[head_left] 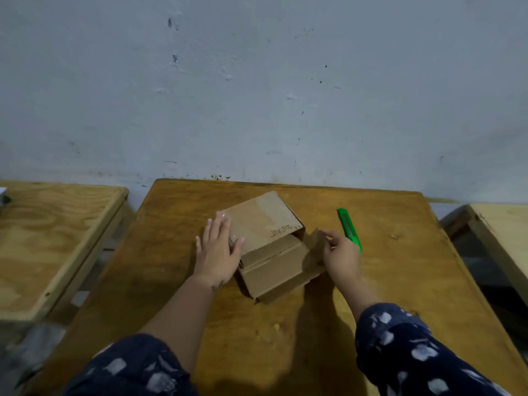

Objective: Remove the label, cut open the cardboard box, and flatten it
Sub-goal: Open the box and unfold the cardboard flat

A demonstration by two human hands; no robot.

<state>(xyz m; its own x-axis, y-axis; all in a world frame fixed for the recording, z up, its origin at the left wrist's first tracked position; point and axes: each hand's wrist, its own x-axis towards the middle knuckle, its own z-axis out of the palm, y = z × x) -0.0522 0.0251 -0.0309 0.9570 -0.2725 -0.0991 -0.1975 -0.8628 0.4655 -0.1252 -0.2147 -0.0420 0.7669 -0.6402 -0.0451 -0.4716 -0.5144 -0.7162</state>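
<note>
Already the cardboard box lies mid-desk, half collapsed; left hand flat, fingers released, right hand pinching its three-o'clock flap. Uneven pressing could buckle it; the green cutter lies beside that hand.

Box was matt brown cardboard, creased, with a glossy strip of clear tape along one edge. Tabletop was grainy plywood with a dull sheen. Cutter was bright green plastic. Wall was rough, pitted paint.

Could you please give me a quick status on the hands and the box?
Left hand flat on cardboard box. Right hand holds side flap. Box opened, not flat. Green cutter lies beside it.
</note>
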